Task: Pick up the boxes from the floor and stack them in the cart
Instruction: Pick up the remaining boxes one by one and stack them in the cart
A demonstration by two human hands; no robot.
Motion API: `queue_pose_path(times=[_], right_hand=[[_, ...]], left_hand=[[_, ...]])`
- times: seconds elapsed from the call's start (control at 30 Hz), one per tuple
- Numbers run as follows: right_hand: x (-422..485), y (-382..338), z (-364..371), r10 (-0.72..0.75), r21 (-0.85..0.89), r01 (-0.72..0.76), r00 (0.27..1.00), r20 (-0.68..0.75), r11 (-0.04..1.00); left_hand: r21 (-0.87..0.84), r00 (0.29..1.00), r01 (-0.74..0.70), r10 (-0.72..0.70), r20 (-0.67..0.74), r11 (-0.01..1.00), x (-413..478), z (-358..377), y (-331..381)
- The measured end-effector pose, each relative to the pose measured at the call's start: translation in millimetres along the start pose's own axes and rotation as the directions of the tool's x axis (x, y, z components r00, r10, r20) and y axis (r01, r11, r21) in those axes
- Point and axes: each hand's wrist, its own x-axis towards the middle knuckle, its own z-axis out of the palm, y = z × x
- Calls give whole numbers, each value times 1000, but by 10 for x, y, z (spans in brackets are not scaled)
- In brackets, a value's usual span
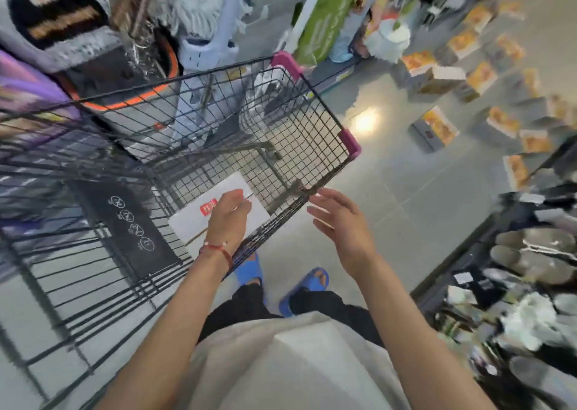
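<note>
A black wire shopping cart [315, 103] with two pink plastic corner pieces [349, 142] stands right in front of the person.

The left hand [229, 216] is inside the cart, just above one flat white cardboard box [193, 225] that lies on the cart's bottom. The hand's fingers bend down toward the box top. I cannot tell if they touch or hold the box. Right beside the fingers, the box has one red label [207, 207] with white writing, too blurry to read.

The right hand [340, 222] is outside the cart, just beside its near rim. Its fingers are spread and straight, and it holds nothing.

Far past the right hand, many grey boxes with orange pictures [435, 128] sit on the shiny grey floor [406, 191]. There are more than ten, but they are too blurry to count for sure. Any words on them cannot be read.

To the left of the left hand, a black panel [131, 222] on the cart shows four round white signs in a row.

A red string bracelet with white beads [218, 248] is on the left wrist. Below the hands are two blue slippers [312, 281] on the person's feet.

Well past the left hand, beyond the cart, stands a tall green sign [331, 13]. Its white writing is too blurry to read. To the right of the right hand, a dark rack holds grey slippers [530, 253].
</note>
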Motion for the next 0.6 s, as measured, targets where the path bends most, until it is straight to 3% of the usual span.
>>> queue_pose_path(times=[0.33,0.6], right_hand=[[-366,204,-1362,-74,172,86,994,-74,981],[-489,387,-2650,-80,352,155,973,-219,923]], left_hand=[[140,961,-199,165,221,970,-598,1499,393],[185,883,-287,184,432,940,-1080,2970,436]])
